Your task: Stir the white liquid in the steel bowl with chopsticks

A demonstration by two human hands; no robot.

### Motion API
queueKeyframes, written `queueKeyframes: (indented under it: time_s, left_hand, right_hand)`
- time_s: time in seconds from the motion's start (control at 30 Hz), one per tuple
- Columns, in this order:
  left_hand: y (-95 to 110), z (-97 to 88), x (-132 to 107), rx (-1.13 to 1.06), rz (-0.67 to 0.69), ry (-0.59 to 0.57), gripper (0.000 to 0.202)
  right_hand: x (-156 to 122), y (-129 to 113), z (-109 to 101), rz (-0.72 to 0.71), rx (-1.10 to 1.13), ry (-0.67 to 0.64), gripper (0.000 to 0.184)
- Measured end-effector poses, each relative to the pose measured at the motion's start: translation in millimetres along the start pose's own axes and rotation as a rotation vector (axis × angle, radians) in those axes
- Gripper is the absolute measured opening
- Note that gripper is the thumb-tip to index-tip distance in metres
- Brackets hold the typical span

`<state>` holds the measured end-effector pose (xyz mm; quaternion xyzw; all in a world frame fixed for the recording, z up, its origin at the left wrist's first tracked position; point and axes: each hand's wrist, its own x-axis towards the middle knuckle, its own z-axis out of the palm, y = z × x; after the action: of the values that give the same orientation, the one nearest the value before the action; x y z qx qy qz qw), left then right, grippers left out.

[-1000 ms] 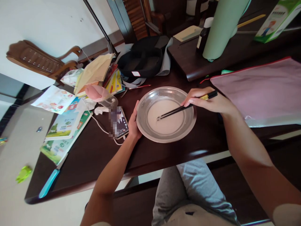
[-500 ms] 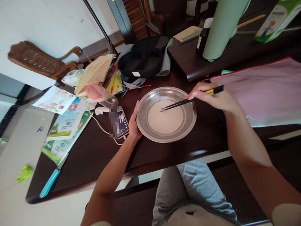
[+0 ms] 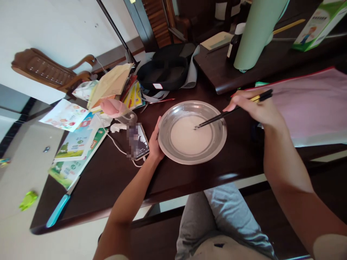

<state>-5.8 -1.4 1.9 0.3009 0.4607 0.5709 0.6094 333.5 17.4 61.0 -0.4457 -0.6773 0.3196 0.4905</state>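
A round stainless steel bowl (image 3: 219, 144) with a wide rim stands on the dark table, with a pale, milky mixture (image 3: 189, 139) in its bottom. My left hand (image 3: 155, 142) grips the bowl's left rim; some of its fingers are hidden under the side. Black chopsticks (image 3: 225, 115) with gold bands are held in my right hand (image 3: 251, 106), above and to the right of the bowl. They slant down leftward, and their tips meet the mixture near its middle.
Left of the bowl lie a charging phone (image 3: 139, 142), a pink-topped clear bottle (image 3: 119, 110) and several booklets (image 3: 70, 148). A blue-handled knife (image 3: 58, 211) rests near the table's left corner. Behind is a black case (image 3: 165, 77); a pink mesh pouch (image 3: 311, 104) lies at right.
My right hand has shifted rightward with the chopsticks, and their tips have moved right through the mixture. The bowl and my left hand stay nearly in place. The phone's picture differs.
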Motion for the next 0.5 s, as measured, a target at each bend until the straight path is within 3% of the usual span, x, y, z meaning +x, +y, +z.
queueKeyframes:
  time_s: [0.1,0.2,0.27,0.4,0.5]
  left_hand:
    - [0.6,0.9,-0.2,0.003,0.001,0.022,0.056]
    - [1.3,0.8,-0.6,0.015,-0.002,0.018,0.057]
    - [1.6,0.5,-0.8,0.022,-0.003,0.003,0.059]
    - [2.1,1.6,-0.9,0.008,-0.006,0.02,0.057]
    - [2.4,2.9,-1.0,0.001,-0.014,0.043,0.056]
  right_hand:
    - [-0.8,-1.6,-5.5,-0.003,0.104,-0.069,0.049]
    - [-1.3,-4.0,5.5,-0.002,0.123,-0.267,0.046]
    - [-0.8,-4.1,13.2,-0.025,0.106,-0.321,0.043]
    - [0.3,-1.7,7.2,-0.005,-0.001,-0.113,0.041]
    - [0.0,-1.8,-3.7,0.019,0.067,-0.015,0.048]
